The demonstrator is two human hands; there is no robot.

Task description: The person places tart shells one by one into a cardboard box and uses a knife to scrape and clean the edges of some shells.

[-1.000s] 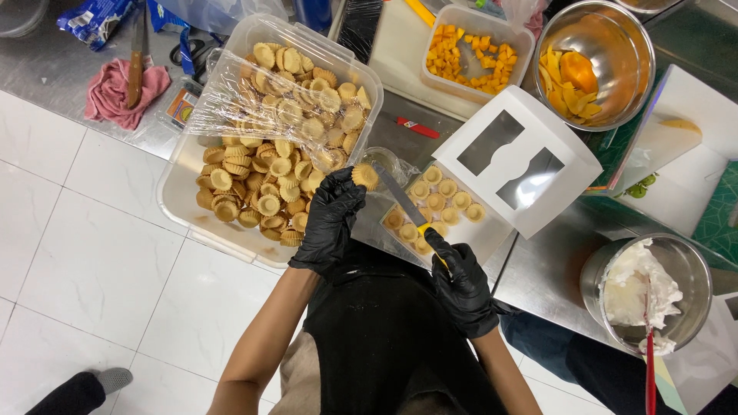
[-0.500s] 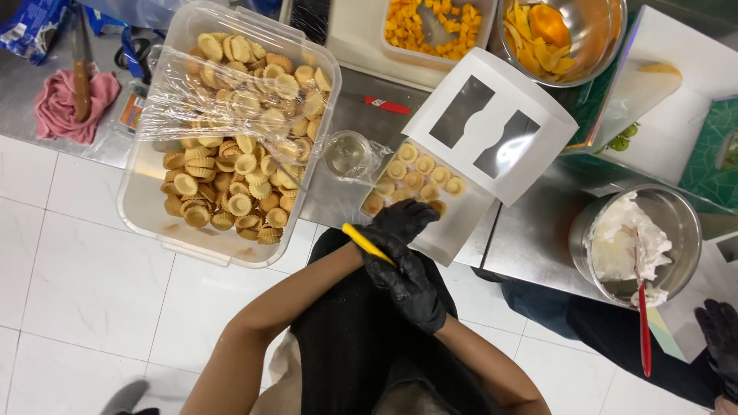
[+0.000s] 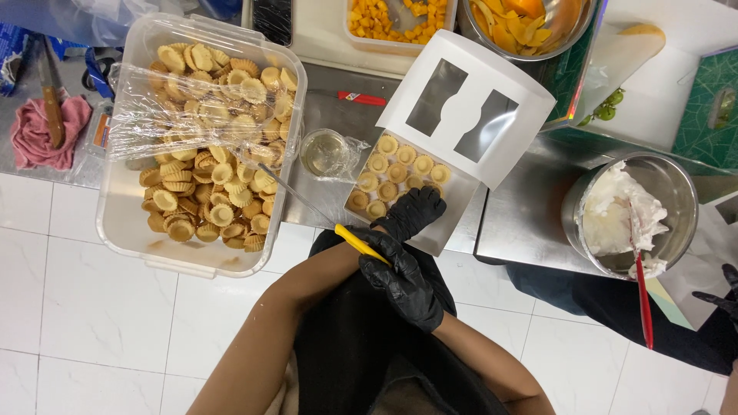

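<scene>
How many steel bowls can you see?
2: one steel bowl at the top edge, holding orange fruit slices; another steel bowl at right, holding white cream. More may lie outside view.

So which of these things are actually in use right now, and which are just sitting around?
In use:
left hand in a black glove
right hand in a black glove
yellow-handled knife
white windowed cardboard box
small pastry shells

Lying about:
pink cloth
red spatula
steel bowl of cream
</scene>
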